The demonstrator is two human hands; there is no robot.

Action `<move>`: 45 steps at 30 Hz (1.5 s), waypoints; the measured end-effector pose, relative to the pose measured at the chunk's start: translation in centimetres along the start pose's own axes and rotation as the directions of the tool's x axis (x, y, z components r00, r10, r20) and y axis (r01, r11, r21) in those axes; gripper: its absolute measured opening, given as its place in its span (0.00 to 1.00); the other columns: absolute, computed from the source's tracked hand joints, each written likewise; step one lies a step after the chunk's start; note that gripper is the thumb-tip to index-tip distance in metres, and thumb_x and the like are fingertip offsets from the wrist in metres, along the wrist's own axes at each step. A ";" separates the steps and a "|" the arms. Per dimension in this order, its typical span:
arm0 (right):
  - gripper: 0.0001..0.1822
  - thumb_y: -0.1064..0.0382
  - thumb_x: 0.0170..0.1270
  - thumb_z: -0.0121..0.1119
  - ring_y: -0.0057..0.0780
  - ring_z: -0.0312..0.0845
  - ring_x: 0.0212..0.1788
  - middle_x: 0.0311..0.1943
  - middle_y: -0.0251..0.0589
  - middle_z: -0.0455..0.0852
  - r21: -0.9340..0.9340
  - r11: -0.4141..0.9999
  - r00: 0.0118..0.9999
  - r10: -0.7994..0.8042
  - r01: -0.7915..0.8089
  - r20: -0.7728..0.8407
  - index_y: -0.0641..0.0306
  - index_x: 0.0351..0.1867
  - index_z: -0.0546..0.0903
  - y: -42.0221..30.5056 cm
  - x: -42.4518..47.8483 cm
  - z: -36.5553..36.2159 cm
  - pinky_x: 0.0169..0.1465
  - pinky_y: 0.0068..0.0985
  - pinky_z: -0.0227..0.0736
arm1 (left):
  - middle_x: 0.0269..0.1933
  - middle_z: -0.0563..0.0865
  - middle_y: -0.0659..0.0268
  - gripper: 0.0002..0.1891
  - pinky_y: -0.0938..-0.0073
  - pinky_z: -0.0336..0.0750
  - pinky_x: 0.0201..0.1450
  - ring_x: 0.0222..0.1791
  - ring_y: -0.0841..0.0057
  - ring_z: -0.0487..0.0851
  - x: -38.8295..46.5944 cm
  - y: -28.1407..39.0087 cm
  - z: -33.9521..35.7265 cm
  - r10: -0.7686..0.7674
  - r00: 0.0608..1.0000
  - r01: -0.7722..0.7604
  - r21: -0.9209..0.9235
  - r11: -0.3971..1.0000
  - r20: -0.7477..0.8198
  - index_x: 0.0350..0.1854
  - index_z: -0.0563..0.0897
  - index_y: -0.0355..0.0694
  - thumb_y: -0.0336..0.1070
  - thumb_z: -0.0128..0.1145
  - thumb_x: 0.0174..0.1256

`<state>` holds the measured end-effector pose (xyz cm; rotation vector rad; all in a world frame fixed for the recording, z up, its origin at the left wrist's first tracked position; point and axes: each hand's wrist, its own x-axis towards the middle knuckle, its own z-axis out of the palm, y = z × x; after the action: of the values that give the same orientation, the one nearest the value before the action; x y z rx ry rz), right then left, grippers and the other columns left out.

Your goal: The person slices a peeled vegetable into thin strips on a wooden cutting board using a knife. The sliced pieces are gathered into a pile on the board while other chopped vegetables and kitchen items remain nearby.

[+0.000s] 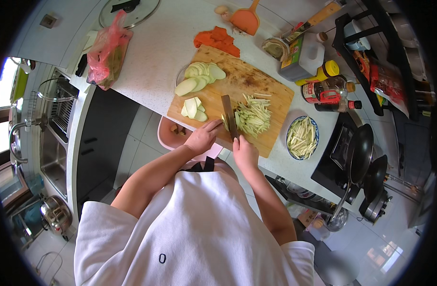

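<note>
My right hand [245, 153] grips the handle of a kitchen knife [230, 116], whose blade stands over the wooden cutting board [275, 96]. Just left of the blade, the fingertips of my left hand [204, 136] press on pale green vegetable slices [224, 122] near the board's front edge. A heap of cut vegetable strips [255, 116] lies right of the blade. Two groups of uncut slices rest on the board's left part, a larger overlapping group [198, 78] behind and a smaller pile [194, 108] in front. More strips fill a blue-patterned bowl [303, 137] beside the board.
Below the counter edge is a pink bin [164, 134] with scraps. An orange cloth [218, 40] lies behind the board. Bottles [327, 89] and a large jug [304, 57] stand at the back right, near a stove [334, 153] with a black pan [360, 153]. A pink plastic bag [105, 60] lies left.
</note>
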<state>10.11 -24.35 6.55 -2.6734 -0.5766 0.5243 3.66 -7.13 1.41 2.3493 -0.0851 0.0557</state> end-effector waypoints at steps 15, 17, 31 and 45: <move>0.12 0.57 0.68 0.48 0.53 0.80 0.26 0.21 0.51 0.82 -0.020 0.999 0.993 -0.034 0.037 0.117 0.62 0.32 0.76 -0.3 -2.3 -3.1 0.33 0.46 0.74 | 0.62 0.72 0.55 0.27 0.65 0.71 0.62 0.61 0.57 0.72 0.1 0.0 -0.4 0.000 1.000 0.000 -0.041 0.999 0.021 0.60 0.73 0.34 0.22 0.51 0.52; 0.12 0.57 0.68 0.48 0.53 0.80 0.26 0.21 0.51 0.82 -0.025 0.999 0.992 -0.038 0.041 0.118 0.62 0.32 0.76 -0.5 -2.2 -3.2 0.32 0.46 0.74 | 0.62 0.72 0.55 0.27 0.66 0.71 0.62 0.61 0.57 0.73 0.1 -0.1 -0.4 0.006 1.000 -0.006 -0.039 0.999 0.018 0.60 0.73 0.34 0.22 0.51 0.53; 0.11 0.58 0.67 0.49 0.50 0.81 0.28 0.24 0.49 0.84 -0.088 0.995 0.984 -0.031 0.047 0.178 0.63 0.35 0.78 -0.9 -2.2 -4.2 0.33 0.45 0.74 | 0.62 0.72 0.56 0.27 0.65 0.72 0.60 0.61 0.57 0.73 0.2 -0.1 -0.6 0.008 1.000 -0.008 -0.050 0.999 0.012 0.59 0.74 0.36 0.22 0.52 0.51; 0.12 0.56 0.67 0.49 0.54 0.79 0.24 0.19 0.51 0.82 -0.031 0.999 0.999 -0.030 0.031 0.038 0.61 0.31 0.76 -0.6 0.0 -0.3 0.32 0.47 0.74 | 0.63 0.72 0.56 0.27 0.65 0.71 0.61 0.61 0.58 0.72 0.3 0.0 -0.3 -0.003 1.000 0.003 -0.020 1.000 0.031 0.59 0.74 0.35 0.22 0.53 0.50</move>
<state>10.03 -23.93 7.07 -2.6848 -0.6408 0.5619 3.91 -6.90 1.68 2.3304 -0.0968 0.0173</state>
